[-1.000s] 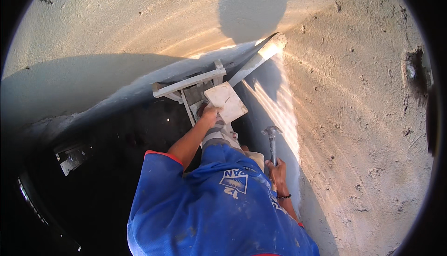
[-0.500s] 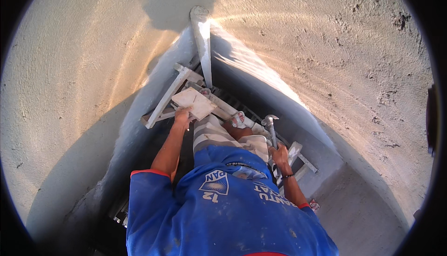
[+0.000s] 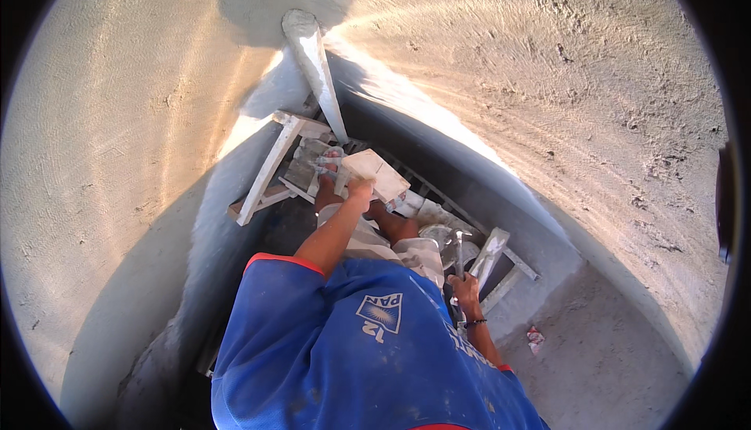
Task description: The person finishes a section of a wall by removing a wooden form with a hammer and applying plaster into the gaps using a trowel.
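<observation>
In front of my legs, my left hand (image 3: 361, 190) is closed on the near edge of a flat pale board (image 3: 377, 172), which has a thin dark line across its face. My right hand (image 3: 465, 291) grips the handle of a hammer (image 3: 459, 241), whose metal head points away from me, low at my right side. The hammer is apart from the board. My feet, in sandals, stand on a plank platform (image 3: 301, 170), partly covered by the board and my left arm.
A whitish wooden frame (image 3: 270, 170) rises at the platform's left end, another upright plank (image 3: 490, 254) at its right. A pale pole (image 3: 317, 70) stands in the corner between rough plastered walls (image 3: 532, 62). A crumpled red-and-white scrap (image 3: 535, 340) lies at the right.
My left hand has carried the board rightward across my legs. My right hand has lowered the hammer slightly toward me. My view has shifted, showing more of my left foot and the platform.
</observation>
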`<state>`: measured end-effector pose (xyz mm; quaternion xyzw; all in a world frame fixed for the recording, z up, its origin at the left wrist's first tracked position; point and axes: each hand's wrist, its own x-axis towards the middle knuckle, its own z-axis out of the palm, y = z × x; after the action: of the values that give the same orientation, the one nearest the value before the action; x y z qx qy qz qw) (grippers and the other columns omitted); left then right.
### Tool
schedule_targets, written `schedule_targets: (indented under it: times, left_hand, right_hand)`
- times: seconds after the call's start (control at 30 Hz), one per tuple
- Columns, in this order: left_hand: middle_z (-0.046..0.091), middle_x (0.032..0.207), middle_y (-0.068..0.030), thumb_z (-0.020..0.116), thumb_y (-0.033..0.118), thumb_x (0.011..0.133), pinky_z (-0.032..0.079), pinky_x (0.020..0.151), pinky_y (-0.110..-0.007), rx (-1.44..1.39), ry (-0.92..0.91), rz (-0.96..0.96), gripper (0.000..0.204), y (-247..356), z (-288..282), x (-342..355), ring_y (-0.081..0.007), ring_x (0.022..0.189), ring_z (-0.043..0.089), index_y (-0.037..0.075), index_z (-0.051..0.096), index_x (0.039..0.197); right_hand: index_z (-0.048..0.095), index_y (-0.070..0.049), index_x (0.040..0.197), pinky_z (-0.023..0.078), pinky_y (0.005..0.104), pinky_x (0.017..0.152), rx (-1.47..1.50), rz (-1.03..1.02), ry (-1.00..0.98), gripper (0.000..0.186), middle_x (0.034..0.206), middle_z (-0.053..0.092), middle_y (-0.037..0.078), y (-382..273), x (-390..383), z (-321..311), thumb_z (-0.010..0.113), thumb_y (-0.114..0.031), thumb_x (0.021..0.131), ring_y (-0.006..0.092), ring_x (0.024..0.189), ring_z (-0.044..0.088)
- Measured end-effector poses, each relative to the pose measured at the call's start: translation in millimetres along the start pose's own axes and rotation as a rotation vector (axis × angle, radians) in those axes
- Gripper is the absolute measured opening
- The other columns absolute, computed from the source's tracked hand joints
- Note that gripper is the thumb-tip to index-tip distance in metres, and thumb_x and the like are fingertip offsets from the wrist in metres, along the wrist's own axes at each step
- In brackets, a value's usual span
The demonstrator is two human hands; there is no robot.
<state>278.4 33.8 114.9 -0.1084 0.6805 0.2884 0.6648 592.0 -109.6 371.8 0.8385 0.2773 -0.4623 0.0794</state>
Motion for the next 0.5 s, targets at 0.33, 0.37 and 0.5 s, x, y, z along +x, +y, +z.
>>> schedule_targets:
  times: [0.33, 0.37, 0.5]
  left_hand:
    - [0.060, 0.116, -0.0159, 0.074, 0.013, 0.083, 0.061, 0.069, -0.038, 0.061, 0.143, -0.074, 0.058, -3.2, 36.5, -7.6, -0.0319, 0.086, 0.068, 0.000, 0.041, 0.129]
    - [0.060, 0.116, -0.0159, 0.074, 0.013, 0.083, 0.061, 0.069, -0.038, 0.057, 0.146, -0.068, 0.058, -8.2, 29.0, -1.8, -0.0319, 0.086, 0.068, 0.000, 0.041, 0.129]
    - [0.061, 0.111, -0.0139, 0.073, 0.015, 0.084, 0.058, 0.056, -0.035, 0.197, -0.104, 0.018, 0.055, -9.0, -2.3, -15.8, -0.0279, 0.072, 0.068, 0.003, 0.042, 0.128]
  right_hand:
    - [0.056, 0.000, 0.071, 0.042, 0.0340, 0.041, -0.003, -0.007, 0.077, 0.030, 0.055, 0.052, 0.005, 0.2, -9.2, -19.0, 0.070, -0.024, 0.080, 0.0146, 0.045, 0.052]
    - [0.056, 0.000, 0.070, 0.042, 0.0341, 0.041, 0.021, 0.011, 0.077, 0.030, 0.054, 0.051, 0.005, -3.9, -11.1, -20.5, 0.070, -0.024, 0.080, 0.0146, 0.045, 0.052]
    - [0.063, 0.004, 0.084, 0.045, 0.0345, 0.041, 0.029, -0.012, 0.051, 0.033, 0.059, 0.059, 0.009, -2.8, -4.5, -25.7, 0.071, -0.028, 0.081, 0.0198, 0.048, 0.057]
